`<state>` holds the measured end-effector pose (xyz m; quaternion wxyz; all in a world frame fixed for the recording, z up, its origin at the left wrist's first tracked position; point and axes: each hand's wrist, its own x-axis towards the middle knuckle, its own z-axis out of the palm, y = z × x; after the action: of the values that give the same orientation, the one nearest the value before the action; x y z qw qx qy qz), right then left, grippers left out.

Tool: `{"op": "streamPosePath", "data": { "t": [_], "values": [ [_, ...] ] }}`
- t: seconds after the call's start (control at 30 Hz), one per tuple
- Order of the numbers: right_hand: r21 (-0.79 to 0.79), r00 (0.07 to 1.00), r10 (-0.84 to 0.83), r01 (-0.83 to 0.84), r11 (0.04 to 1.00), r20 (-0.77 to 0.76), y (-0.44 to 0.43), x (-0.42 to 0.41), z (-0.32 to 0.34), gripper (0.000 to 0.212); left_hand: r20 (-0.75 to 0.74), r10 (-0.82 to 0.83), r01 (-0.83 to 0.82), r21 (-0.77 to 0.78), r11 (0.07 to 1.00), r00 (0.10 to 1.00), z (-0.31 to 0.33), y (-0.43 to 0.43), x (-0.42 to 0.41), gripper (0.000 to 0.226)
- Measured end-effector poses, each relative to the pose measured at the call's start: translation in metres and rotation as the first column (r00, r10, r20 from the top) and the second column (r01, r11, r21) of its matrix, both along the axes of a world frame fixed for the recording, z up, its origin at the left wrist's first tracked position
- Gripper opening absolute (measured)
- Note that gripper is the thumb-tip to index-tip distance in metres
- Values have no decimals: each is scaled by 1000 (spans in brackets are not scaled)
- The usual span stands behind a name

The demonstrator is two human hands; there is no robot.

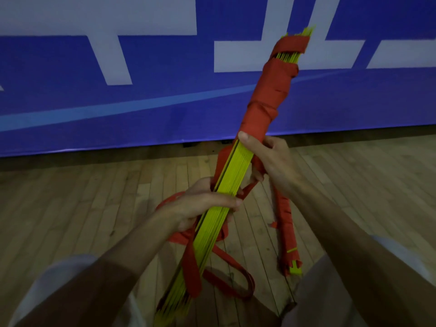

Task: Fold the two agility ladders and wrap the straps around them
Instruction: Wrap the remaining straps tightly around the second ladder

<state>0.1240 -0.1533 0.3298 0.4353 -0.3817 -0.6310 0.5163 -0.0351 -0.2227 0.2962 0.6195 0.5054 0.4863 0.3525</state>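
Yellow rungs of one folded ladder (pixel 227 185) form a tight bundle that slants from the lower middle up to the right, held above the wooden floor (pixel 94 208). Its upper half is wound in the red strap (pixel 266 100); loose strap loops (pixel 232 285) hang beneath the lower half.

The left hand (pixel 205 201) reaches in from below, fingers curled over the bundle's middle and gripping it. The right hand (pixel 271 156) clasps the bundle just above, thumb (pixel 245 139) pressed at the lower edge of the wrapped part, fingers curled round the far side with strap passing by them. Both forearms are bare.

The second ladder (pixel 286 228), already wrapped in red, lies on the floor under the right forearm. A blue banner (pixel 141 102) with white shapes stands behind.
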Motion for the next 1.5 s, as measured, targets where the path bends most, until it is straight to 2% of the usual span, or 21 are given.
{"op": "streamPosePath", "data": {
  "t": [0.07,0.13,0.2,0.3,0.43,0.53,0.6,0.7,0.8,0.87,0.93,1.0,1.07,1.13,1.2,1.23,1.3,1.4,1.5],
  "values": [
    [-44,968,39,-29,999,247,3,5,5,59,-37,115,-115,8,993,993,-5,-1,6,20],
    [-77,865,74,-41,996,496,7,12,7,75,-108,212,-211,16,977,971,-9,-1,9,27],
    [-61,823,70,-43,997,563,11,15,3,79,-213,290,-289,39,957,933,-12,2,8,32],
    [-66,857,57,-26,997,513,15,9,-6,69,-422,336,-317,117,941,842,-13,6,6,47],
    [-149,920,6,58,987,393,13,1,-18,63,-636,228,-124,205,971,737,-16,4,12,47],
    [-94,931,-70,111,989,359,7,-6,-20,62,-645,309,-80,359,930,699,-23,3,14,50],
    [-12,940,-85,94,995,330,3,-11,-22,49,-633,375,-97,429,898,677,-26,3,13,52],
    [68,934,-130,114,991,332,1,-16,-26,35,-683,425,-66,485,872,594,-27,2,11,56],
    [38,929,-223,222,974,296,3,-13,-26,31,-753,435,15,507,862,494,-24,0,12,54],
    [7,932,-279,285,959,231,3,-12,-25,27,-773,438,57,517,854,459,-21,0,11,54],
    [-10,937,-307,313,950,168,3,-10,-23,23,-768,383,74,484,872,513,-20,0,12,60],
    [-13,944,-310,314,949,113,3,-8,-21,20,-675,304,40,443,896,672,-17,-1,12,63],
    [-4,951,-299,300,954,72,3,-6,-15,19,-493,196,-30,323,946,848,-10,-2,13,56],
    [-23,963,-269,268,963,-8,1,-6,-10,17,-246,52,-29,97,995,968,1,-3,10,49],
    [-72,968,-233,227,971,-91,0,-6,-6,17,-28,-53,51,-45,998,998,9,-4,7,36],
    [-93,970,-213,202,975,-118,0,-6,-5,20,26,-81,82,-57,995,996,11,-6,6,27],
    [-94,980,-162,152,984,-116,1,-6,-4,31,35,-59,60,-32,998,998,8,-7,6,18],
    [21,993,-99,98,995,66,3,-2,-1,49,10,35,-35,17,999,999,7,-7,7,15],
    [75,927,-57,31,997,371,4,9,4,73,-48,136,-132,72,989,990,10,-6,1,20]
  ]
}}
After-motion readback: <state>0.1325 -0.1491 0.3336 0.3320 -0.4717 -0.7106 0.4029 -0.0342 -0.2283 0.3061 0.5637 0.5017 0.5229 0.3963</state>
